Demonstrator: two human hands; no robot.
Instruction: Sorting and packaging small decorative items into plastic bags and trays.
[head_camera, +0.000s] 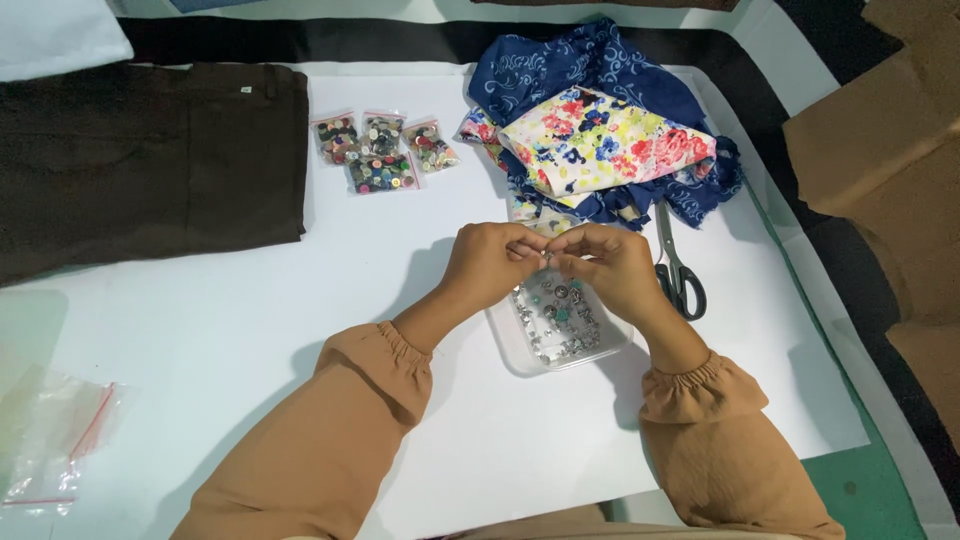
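A white sheet (250, 330) covers the table, and a clear plastic tray (520, 350) of small metal fasteners and buttons sits near its middle. Just above the tray, the left hand (490, 262) and right hand (612, 268) meet fingertip to fingertip, pinching a tiny metal piece (546, 257) between them; it is too small to tell what it is.

Beyond the tray lies a heap of blue and floral fabric (600, 120), with scissors (676, 265) just right of the tray, their blades reaching under the heap. Up and left of the tray are three small bags of mixed buttons (382, 150), and farther left a folded dark brown garment (140, 160).

Left of the tray the sheet is bare as far as some clear zip bags (55, 440) at the frame's edge. Right of the tray the sheet ends at a green strip (860, 490), with brown cardboard (880, 150) beyond it. The tray's upper half is hidden by the hands, and the cardboard and the garment are cut off by the frame.
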